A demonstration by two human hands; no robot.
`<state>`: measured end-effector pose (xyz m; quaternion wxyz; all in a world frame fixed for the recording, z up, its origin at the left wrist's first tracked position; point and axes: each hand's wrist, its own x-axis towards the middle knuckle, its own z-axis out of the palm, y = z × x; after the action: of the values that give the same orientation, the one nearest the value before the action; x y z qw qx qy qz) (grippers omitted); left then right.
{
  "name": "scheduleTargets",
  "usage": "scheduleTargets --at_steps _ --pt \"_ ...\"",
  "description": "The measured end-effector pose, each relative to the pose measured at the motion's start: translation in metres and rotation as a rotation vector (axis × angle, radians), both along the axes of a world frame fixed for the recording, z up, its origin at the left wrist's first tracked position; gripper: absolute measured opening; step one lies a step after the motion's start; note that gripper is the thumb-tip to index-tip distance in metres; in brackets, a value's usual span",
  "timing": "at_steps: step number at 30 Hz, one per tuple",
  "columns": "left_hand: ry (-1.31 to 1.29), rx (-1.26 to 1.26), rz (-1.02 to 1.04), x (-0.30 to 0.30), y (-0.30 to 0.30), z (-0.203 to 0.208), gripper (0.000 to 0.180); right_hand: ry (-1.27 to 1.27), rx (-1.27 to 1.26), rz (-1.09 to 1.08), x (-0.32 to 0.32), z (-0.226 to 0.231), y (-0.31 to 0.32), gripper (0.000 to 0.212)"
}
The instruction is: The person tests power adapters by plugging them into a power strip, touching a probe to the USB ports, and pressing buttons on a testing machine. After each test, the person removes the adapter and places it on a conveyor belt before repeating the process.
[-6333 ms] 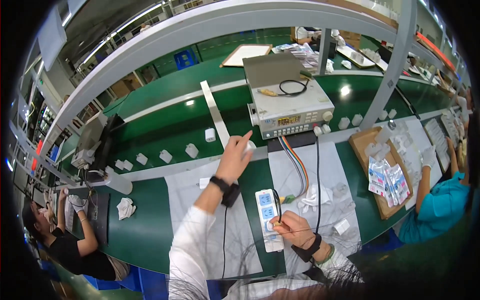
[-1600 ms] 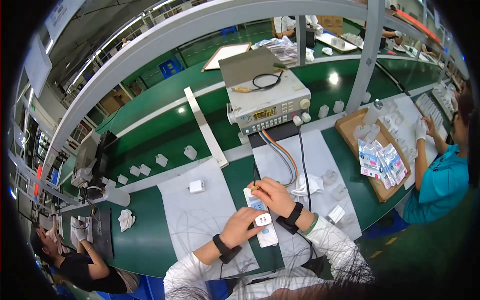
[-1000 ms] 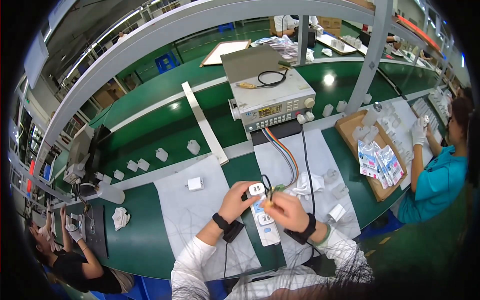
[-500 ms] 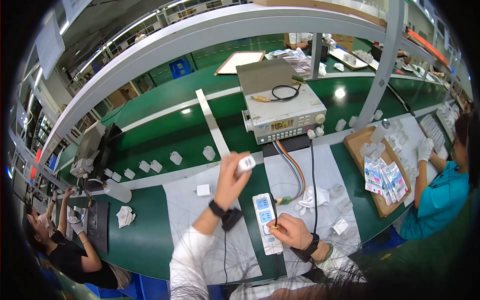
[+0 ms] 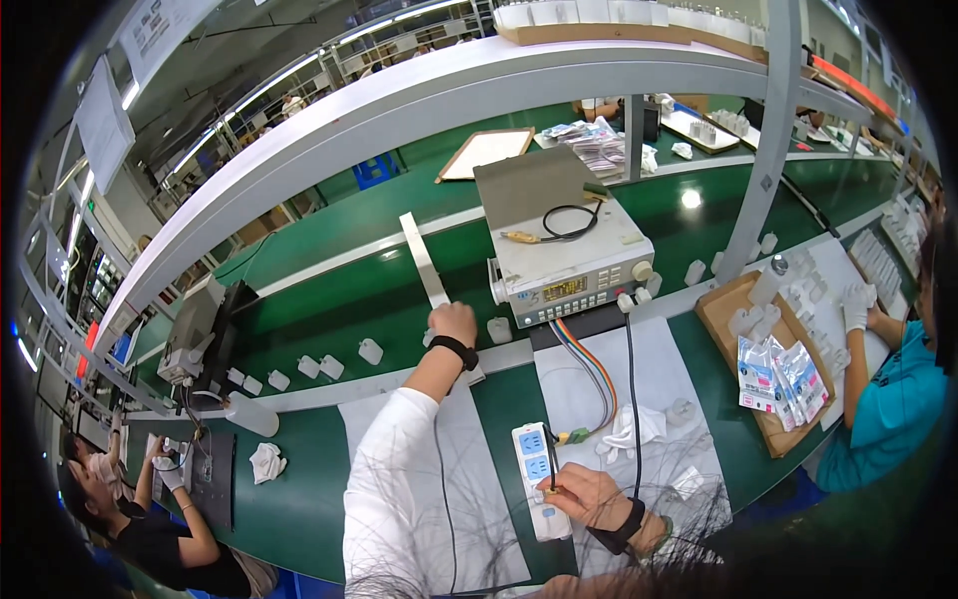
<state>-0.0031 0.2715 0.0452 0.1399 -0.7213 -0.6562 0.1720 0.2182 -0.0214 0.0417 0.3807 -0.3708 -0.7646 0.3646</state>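
My left hand point(image 5: 454, 324) is stretched out to the ledge beyond the white paper, its fingers curled round a white charger point(image 5: 429, 337); only a bit of it shows beside them. Another white charger point(image 5: 499, 329) stands just right of that hand. Above the lower end of the white power strip point(image 5: 531, 461), my right hand point(image 5: 589, 494) pinches the plug end point(image 5: 547, 488) of a black cable. The fingers partly cover this plug, and I cannot tell whether it touches a socket. Both wrists wear black bands.
A grey bench instrument point(image 5: 569, 260) stands ahead, with coloured wires point(image 5: 589, 359) running down. Several white chargers point(image 5: 370, 351) line the ledge leftward. A cardboard tray point(image 5: 720, 324) with packets is at right. Co-workers sit left and right. A grey shelf beam point(image 5: 399, 115) crosses above.
My left hand has moved forward from above the paper to the ledge with the white charger. My right hand stays at the power strip. The whole view has shifted slightly.
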Motion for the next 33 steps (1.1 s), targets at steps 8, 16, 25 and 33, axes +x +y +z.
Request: scheduleTargets --at_steps 8,16,25,33 --pt "-0.067 0.214 -0.018 -0.093 -0.005 -0.034 0.035 0.009 0.068 0.011 -0.008 0.000 0.003 0.021" --pt "-1.802 -0.365 -0.149 -0.031 -0.157 0.024 0.043 -0.005 0.010 -0.022 -0.002 -0.001 -0.001 0.020" --pt "-1.667 -0.339 -0.116 0.007 -0.212 -0.012 0.040 0.055 0.001 0.008 -0.005 -0.004 -0.002 0.020" --pt "-1.399 0.069 -0.532 0.002 -0.215 -0.023 0.040 0.045 0.015 -0.004 -0.008 0.000 -0.002 0.021"
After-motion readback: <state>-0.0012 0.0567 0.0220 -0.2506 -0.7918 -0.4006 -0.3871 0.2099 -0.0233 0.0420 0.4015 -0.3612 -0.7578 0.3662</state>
